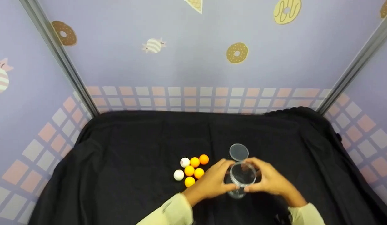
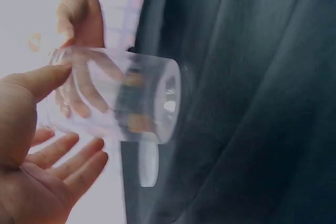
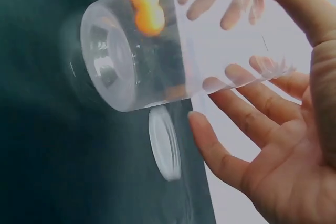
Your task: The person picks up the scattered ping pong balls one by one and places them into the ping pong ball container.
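Note:
A clear plastic jar (image 1: 243, 179) stands on the black cloth, its rim up. My left hand (image 1: 215, 178) holds its upper part from the left, and my right hand (image 1: 270, 180) from the right, thumbs on the near side. In the left wrist view, the left thumb lies against the jar (image 2: 118, 95) close to its rim. The right wrist view shows the right fingers bent around the jar wall (image 3: 157, 72). Just beyond the jar lies a round clear lid (image 1: 239, 152), flat on the cloth.
Left of the jar, several orange balls (image 1: 189, 170) and two white balls (image 1: 178, 175) lie grouped, close to the left forearm. Black cloth (image 1: 134, 168) covers the table. A patterned wall (image 1: 193, 62) rises behind, with side walls left and right.

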A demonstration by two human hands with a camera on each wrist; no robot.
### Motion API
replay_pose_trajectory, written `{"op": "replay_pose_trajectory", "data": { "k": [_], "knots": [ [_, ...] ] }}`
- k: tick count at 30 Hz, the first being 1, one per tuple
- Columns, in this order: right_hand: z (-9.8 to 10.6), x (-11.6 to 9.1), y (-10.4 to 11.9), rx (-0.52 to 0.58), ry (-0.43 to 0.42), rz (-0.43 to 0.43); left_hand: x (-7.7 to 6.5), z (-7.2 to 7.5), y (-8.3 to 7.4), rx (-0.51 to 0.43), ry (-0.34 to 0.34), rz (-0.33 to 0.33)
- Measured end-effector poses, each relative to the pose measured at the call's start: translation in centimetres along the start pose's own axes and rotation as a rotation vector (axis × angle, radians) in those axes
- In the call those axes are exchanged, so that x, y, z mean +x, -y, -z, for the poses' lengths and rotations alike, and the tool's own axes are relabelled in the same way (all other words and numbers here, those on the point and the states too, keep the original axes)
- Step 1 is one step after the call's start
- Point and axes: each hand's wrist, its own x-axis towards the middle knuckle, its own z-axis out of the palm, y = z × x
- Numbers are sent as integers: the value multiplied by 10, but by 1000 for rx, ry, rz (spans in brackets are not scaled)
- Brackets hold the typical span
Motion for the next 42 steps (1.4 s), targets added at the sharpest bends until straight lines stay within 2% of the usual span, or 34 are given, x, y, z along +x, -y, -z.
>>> {"op": "replay_pose_trajectory", "data": {
  "k": [4, 7, 10, 15, 21, 25, 30, 32, 35, 39, 42],
  "knots": [
    [-28, -7, 17, -34, -29, 78, -33, 10, -7, 17, -4, -7],
    [-44, -10, 23, -67, -47, 102, -49, 11, -7, 12, 22, 10],
    [-52, -14, 21, -76, -67, 122, -55, 10, -5, -13, 42, 27],
    [-57, -16, 17, -64, -88, 137, -62, 6, -3, -37, 17, 27],
    [-60, -14, 16, -63, -91, 148, -72, 10, 1, 0, -3, 32],
    [-61, -12, 16, -70, -99, 154, -75, 20, 11, 107, -57, 39],
    [-62, -11, 16, -80, -102, 151, -78, 35, 34, 398, -127, 23],
    [-63, -10, 16, -86, -98, 149, -81, 39, 43, 518, -117, 18],
    [-65, -10, 15, -84, -93, 156, -88, 42, 52, 639, -58, 24],
    [-66, -11, 15, -77, -96, 162, -95, 39, 61, 720, 5, 12],
    [-68, -10, 15, -82, -100, 158, -98, 35, 67, 745, -9, -17]
  ]
}}
